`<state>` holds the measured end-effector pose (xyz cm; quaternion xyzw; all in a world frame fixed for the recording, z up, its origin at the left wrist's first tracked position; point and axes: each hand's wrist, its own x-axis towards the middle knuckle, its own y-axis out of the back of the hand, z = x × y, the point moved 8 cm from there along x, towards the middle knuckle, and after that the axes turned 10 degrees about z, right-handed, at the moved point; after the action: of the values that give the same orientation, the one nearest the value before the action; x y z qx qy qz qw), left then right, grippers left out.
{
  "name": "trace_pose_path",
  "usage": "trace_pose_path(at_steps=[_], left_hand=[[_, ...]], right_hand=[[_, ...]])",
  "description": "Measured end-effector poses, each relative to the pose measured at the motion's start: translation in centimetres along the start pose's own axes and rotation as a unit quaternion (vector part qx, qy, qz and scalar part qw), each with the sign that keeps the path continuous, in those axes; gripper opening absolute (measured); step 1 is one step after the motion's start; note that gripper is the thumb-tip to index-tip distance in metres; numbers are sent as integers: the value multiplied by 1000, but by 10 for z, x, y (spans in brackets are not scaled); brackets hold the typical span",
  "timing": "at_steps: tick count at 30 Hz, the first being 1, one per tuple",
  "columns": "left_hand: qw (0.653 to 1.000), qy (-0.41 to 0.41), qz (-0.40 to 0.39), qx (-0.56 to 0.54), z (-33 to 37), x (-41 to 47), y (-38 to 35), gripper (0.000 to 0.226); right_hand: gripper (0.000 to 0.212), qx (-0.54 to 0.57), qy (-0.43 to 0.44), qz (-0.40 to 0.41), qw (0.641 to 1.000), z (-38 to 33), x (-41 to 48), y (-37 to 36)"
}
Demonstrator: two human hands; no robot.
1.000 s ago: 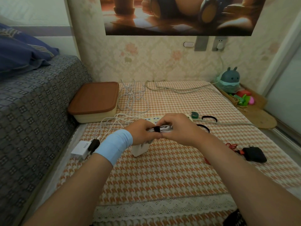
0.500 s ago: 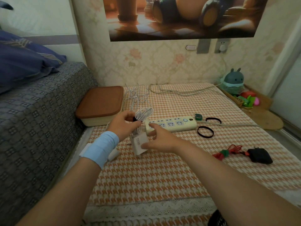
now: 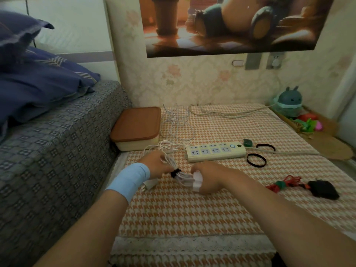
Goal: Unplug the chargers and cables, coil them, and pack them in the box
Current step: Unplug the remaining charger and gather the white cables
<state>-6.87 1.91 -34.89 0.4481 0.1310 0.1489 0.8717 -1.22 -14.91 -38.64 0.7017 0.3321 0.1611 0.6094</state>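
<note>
Checked cloth (image 3: 192, 212): my left hand (image 3: 156, 163) pinched the limp cable (image 3: 184, 177) at its tie (image 3: 175, 172); right hand (image 3: 211, 179) gripped the rigid charger (image 3: 197, 181).

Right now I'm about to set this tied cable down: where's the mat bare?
Barest: the wide stretch from left hand and right hand (on the tied cable) down to the lace hem. Also the patch bounded by strip, back cord and loose cables. Crowded right of the strip: bands, red cable, black charger.

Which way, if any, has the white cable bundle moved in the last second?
Yes: the white cable bundle has come toward the person. It overlapped the power strip before; now it lies nearer than the strip.
</note>
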Motion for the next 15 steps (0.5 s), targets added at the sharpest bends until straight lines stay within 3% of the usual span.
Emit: trace_pose_path(at_steps=[3, 6, 8, 10, 12, 15], left_hand=[[982, -25, -56, 180, 9, -8, -17, 33], [966, -39, -33, 252, 23, -10, -16, 77], [950, -122, -13, 286, 43, -12, -22, 82], [916, -201, -66, 341, 55, -17, -47, 78], [887, -228, -113, 385, 56, -20, -71, 57], [879, -261, -74, 392, 68, -23, -71, 30]], right_hand=[[75, -26, -30, -57, 998, 24, -15, -4], [76, -39, -30, -45, 998, 30, -23, -1], [80, -39, -26, -33, 998, 31, -25, -1], [83, -25, -25, -30, 999, 32, -26, -2], [77, -21, -23, -31, 999, 34, -26, -1], [78, -16, -28, -49, 998, 37, -28, -3]])
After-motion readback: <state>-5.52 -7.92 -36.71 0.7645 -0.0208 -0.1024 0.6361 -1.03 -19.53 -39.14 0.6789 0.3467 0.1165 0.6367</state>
